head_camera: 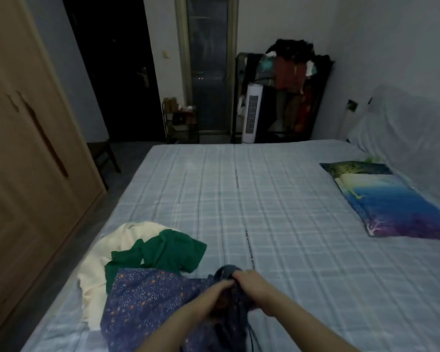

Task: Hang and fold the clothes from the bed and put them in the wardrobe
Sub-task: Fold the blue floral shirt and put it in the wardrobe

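Blue floral fabric (148,295) lies bunched at the bed's near edge, and both hands clamp its dark upper end: the left hand (208,298) and right hand (252,285) curl their grip round it, close together. Just beyond it lie a green garment (168,252) and a cream one (104,252), touching, unfolded. Farther left stands the wardrobe (23,148), doors closed. I judge the task barely begun: three pieces left on the bed (277,199).

Two bare forearms are entering the view from the lower edge. The left hand (208,298) and the right hand (252,285) are wearing no gloves, rings or watch. No sleeve is covering either forearm up to the frame edge.
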